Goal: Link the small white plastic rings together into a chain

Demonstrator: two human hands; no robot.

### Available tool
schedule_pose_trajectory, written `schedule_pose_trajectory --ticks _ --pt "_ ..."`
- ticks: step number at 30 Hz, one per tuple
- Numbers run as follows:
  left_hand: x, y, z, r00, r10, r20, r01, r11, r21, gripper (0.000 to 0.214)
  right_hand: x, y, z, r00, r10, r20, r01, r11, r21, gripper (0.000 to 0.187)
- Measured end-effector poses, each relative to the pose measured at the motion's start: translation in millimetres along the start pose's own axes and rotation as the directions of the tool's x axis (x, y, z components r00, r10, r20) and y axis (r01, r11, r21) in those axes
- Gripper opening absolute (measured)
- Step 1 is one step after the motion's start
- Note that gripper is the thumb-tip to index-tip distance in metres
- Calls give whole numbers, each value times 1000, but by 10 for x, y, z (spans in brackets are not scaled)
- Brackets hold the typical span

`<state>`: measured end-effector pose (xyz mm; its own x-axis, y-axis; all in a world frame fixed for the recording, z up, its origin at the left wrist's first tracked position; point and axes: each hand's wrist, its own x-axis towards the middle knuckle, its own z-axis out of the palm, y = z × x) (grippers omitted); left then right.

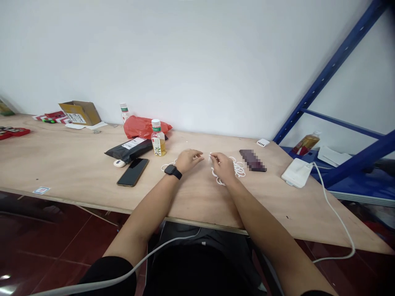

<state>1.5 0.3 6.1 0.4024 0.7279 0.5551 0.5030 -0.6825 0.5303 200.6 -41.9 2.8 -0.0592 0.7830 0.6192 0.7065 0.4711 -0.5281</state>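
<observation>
Rings: small white loops in a loose heap on the table, just beside and partly under the right hand; 1 or 2 more lie near the left wrist at. Too small to count.
Piece: a tiny white bit between the 2 hands, at the right fingertips; its shape cannot be made out.
Left hand: palm down, fingers curled narrow, tips pointing toward the right hand. Whether it grips anything cannot be told. A black watch sits on the wrist.
Right hand: fingers drawn in close, pinching the white piece; the heel of the hand rests over the rings.
Nearby: a black phone lies flat left of the left arm; a bottle with a white cap stands upright behind it, beside a black bag and a red bag.
Right side: a dark flat thing beyond the rings is blurred out; a white charger with a cable lies near the table edge.
Hidden: both palms face down, so the fingertips' grip is mostly out of sight.
</observation>
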Motion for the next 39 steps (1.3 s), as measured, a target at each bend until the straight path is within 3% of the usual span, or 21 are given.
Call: schedule_pose_trajectory --ticks 2,5,8,11,14,18,25,31,35,39 --pt "-7 -142 -185 999 -45 -23 49 979 200 25 41 55 -125 999 -26 -19 23 988 -152 25" --pt "-62 -388 -380 966 -255 -43 249 869 427 21 100 137 -289 996 90 18 -78 932 -353 19" --pt "-126 -531 -391 901 -432 20 364 783 504 22 125 153 -334 977 212 17 -186 891 -414 19" --pt "-135 -519 -299 875 -479 75 377 770 515 11 93 90 -244 980 196 31 -173 922 -348 25" --pt "-92 -407 -206 920 -392 11 343 819 460 9 26 5 -86 990 96 108 -67 967 -245 22" --pt "-28 -208 -73 976 -198 -87 213 951 224 17 -37 -63 78 981 21 192 -5 997 -83 30" --pt "-45 13 145 990 -90 -111 93 996 19 15 -40 -70 111 988 57 144 -91 966 241 26" --pt "-41 84 123 974 159 -163 -166 986 -30 17 -40 1 164 986 155 55 -165 929 331 29" --pt "-31 99 111 975 172 -140 -185 979 -87 16 -35 33 199 959 273 68 -272 835 479 33" --pt "-30 135 109 980 157 -123 -175 972 -157 17 -33 41 195 959 270 90 -273 783 559 32"
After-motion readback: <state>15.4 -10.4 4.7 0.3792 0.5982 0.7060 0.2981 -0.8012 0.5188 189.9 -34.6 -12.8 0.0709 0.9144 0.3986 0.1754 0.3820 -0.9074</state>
